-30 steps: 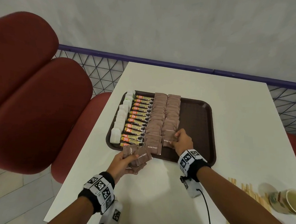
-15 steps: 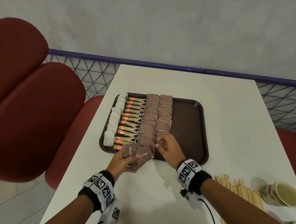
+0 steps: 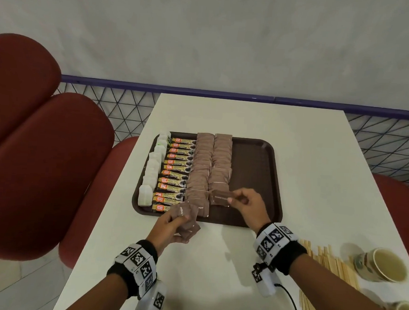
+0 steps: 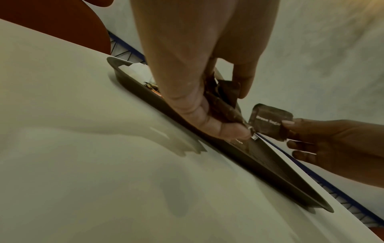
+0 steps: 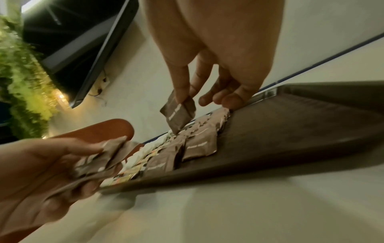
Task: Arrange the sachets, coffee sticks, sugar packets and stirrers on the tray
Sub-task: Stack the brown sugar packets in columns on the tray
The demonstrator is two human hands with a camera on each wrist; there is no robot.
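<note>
Since half a second ago right hand has drawn one sugar packet from left hand, fingers pinched on it above near end of tray's second brown column, left fingers clamped on remaining packets, so that column nears completion.

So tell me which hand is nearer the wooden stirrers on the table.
Right. The right hand is over the tray, its forearm passing just beside the wooden stirrers; the left hand, gripping brown sugar packets, is farther away across the table.
</note>
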